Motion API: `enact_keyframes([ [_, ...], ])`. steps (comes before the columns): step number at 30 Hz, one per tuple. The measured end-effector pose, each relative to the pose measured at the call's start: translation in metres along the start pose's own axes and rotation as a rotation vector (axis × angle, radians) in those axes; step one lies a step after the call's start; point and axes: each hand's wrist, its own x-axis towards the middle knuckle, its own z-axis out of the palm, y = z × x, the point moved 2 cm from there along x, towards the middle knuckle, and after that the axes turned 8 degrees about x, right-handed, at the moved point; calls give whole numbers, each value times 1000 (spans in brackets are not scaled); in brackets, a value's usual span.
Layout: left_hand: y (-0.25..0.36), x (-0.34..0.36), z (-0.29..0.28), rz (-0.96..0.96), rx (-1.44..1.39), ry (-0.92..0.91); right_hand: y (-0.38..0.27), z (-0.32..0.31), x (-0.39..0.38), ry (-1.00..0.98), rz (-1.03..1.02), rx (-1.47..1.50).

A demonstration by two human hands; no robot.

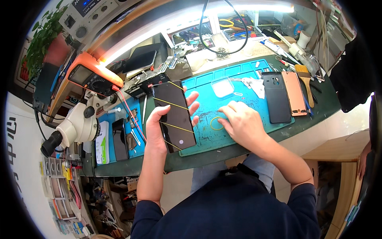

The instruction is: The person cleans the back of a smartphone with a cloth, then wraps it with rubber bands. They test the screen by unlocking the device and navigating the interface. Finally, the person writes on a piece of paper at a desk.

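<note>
Blue work mat (238, 75), on bench (318, 109): landmark.

Black phone (174, 115): over the mat's left edge, raised off it, crossed by four yellow rubber bands. Left hand (159, 127) has its grip closed round it, fingers showing past the right side.

Loose yellow rubber band (217, 123): flat on the mat, lower middle. Right hand (242, 123) rests palm-down beside it, fingertips touching the band, grip loose, clasping nothing.

Dark phone back cover (276, 97): right end of the mat; copper-coloured panel (296, 93) just beside it.

Microscope (75, 127): well left of the mat. Orange multimeter (89, 77): upper left of it.
</note>
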Motion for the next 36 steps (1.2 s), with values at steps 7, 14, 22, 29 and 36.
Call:
enact_keyframes([
  [7,-7,-4,-14,-128,123,11,19,29,14,-232,-42,-123],
  [14,10,-13,-3,-106,975,217,32,-5,19,-37,94,91],
  [22,-46,2,37,193,2157,50,44,-44,16,102,244,186],
  [29,-72,8,25,273,2332,54,46,-50,10,-3,351,473],
  [36,-67,4,30,548,2351,101,21,-45,5,-82,396,742],
])
